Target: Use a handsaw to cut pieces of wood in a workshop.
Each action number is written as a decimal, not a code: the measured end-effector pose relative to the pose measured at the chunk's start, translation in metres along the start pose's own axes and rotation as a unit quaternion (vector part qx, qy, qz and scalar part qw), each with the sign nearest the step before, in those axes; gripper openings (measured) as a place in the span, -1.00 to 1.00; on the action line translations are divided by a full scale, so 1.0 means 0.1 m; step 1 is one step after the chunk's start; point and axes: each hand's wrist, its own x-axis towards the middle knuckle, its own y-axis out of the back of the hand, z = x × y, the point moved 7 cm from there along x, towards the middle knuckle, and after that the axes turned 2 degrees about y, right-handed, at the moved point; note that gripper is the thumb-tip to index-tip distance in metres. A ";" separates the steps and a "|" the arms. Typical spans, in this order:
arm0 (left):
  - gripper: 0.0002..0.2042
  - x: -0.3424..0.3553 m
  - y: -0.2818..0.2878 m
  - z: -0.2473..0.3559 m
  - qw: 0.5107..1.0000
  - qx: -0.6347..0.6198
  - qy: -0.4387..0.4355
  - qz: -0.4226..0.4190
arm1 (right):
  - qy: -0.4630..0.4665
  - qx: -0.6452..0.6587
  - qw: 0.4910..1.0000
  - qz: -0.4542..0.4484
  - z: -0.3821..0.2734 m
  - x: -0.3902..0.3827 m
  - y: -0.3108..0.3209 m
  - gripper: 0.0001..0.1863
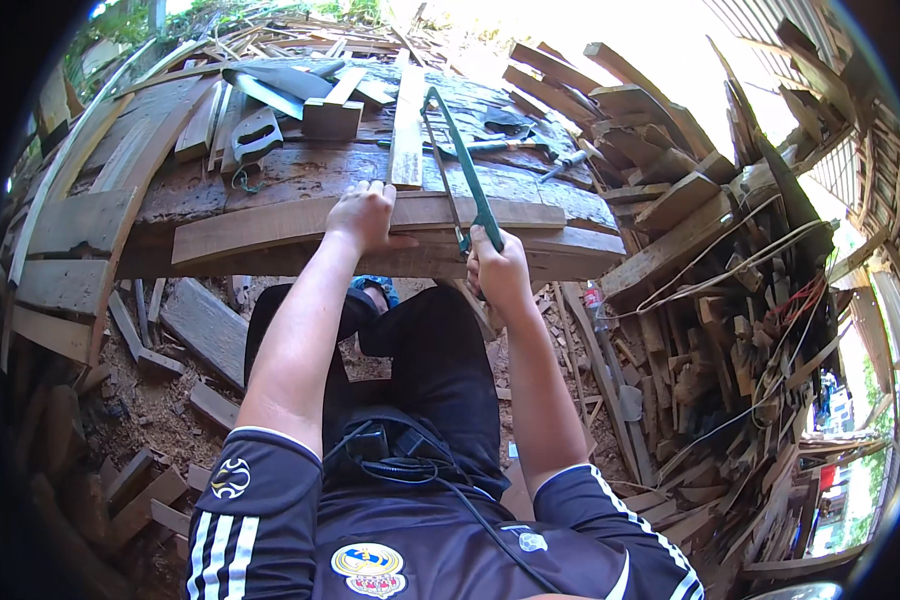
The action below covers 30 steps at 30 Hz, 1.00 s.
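Note:
In my right hand [498, 268] is the handle of a bow saw with a green frame [460, 150], tilted up and away from me. Its thin blade [440, 165] passes just right of the end of a pale wooden strip [407, 125] lying on the bench. My left hand [362, 217] grips the long wooden board [260, 232] along the bench's near edge, fingers curled over the top and thumb across its front. Those fingertips are close beside the strip's near end; whether they touch it I cannot tell.
On the worn bench [185, 190] lie a handsaw [257, 135], a wooden block [332, 120] and a hammer-like tool [515, 145]. Stacked offcuts [690, 200] rise at the right. Loose boards [205, 325] and sawdust cover the ground around my legs.

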 end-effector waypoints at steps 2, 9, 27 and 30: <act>-0.08 -0.02 0.01 0.00 1.000 0.005 0.002 -0.017 | 0.020 -0.063 0.998 -0.021 -0.03 -0.17 0.01 -0.60; -0.08 -0.12 0.01 -0.12 1.000 0.011 0.016 -0.014 | -0.044 -0.025 0.999 -0.001 -0.07 -1.03 0.13 -0.58; -0.01 -0.01 -0.05 -0.03 0.999 0.013 -0.001 -0.052 | -0.032 0.034 0.999 0.016 0.13 -1.17 0.27 -0.57; -0.04 0.02 -0.01 0.01 0.999 -0.048 -0.001 0.000 | -0.001 0.003 1.000 0.012 0.01 -0.92 0.29 -0.53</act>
